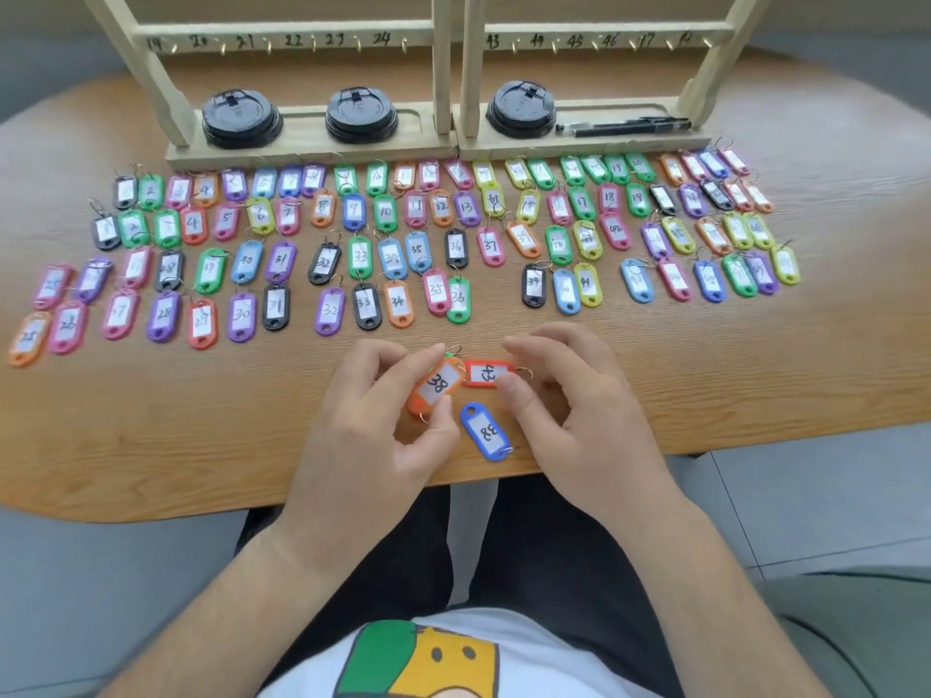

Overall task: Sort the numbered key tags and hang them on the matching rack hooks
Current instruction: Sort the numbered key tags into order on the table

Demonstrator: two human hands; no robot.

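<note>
My left hand [375, 420] pinches an orange tag marked 38 [437, 386] just above the table near the front edge. My right hand [574, 395] holds a red tag [487, 373] by its ring end, lying sideways beside the orange one. A blue tag marked 38 [486, 430] lies flat on the table between both hands. Several rows of coloured numbered tags [393, 229] are laid out across the table. Two wooden racks [448, 68] with numbered hooks, 19 to 24 on the left and 43 upward on the right, stand at the back.
Three black cup lids [360, 115] sit on the rack bases, and black pens [624, 127] lie on the right base. The wooden table's front edge [201, 506] curves close to my lap.
</note>
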